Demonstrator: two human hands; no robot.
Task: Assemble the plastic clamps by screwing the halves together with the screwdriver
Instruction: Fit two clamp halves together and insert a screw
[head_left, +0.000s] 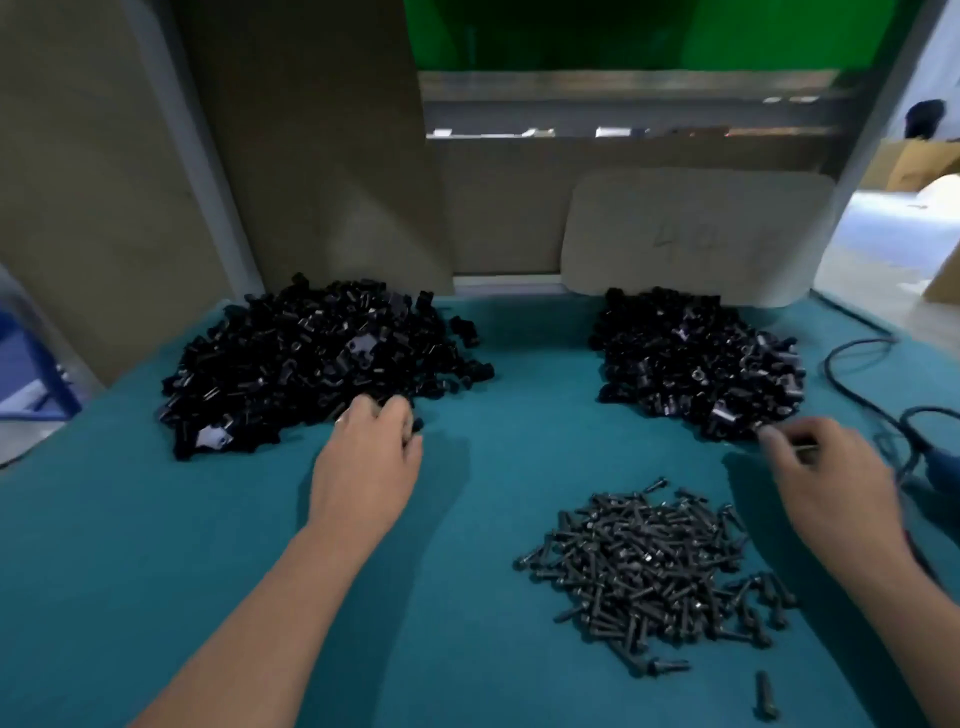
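Hands reach across the teal bench (493, 519) toward two heaps of black clamp halves. The left hand (369, 457) curls its fingers into the near edge of the left heap (311, 358) at eleven o'clock. The right hand (826, 467) pinches a small piece at the near edge of the right heap (701, 358) at one o'clock. A pile of dark screws (654, 561) lies at four o'clock, just below the right hand. A black cable (852, 364) loops at three o'clock.

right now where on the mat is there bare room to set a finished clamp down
Free: the teal mat near-left, outside the left forearm, and the strip between the two clamp-half piles. Crowded: near-right, with the screw pile, and the far-right edge with cables.
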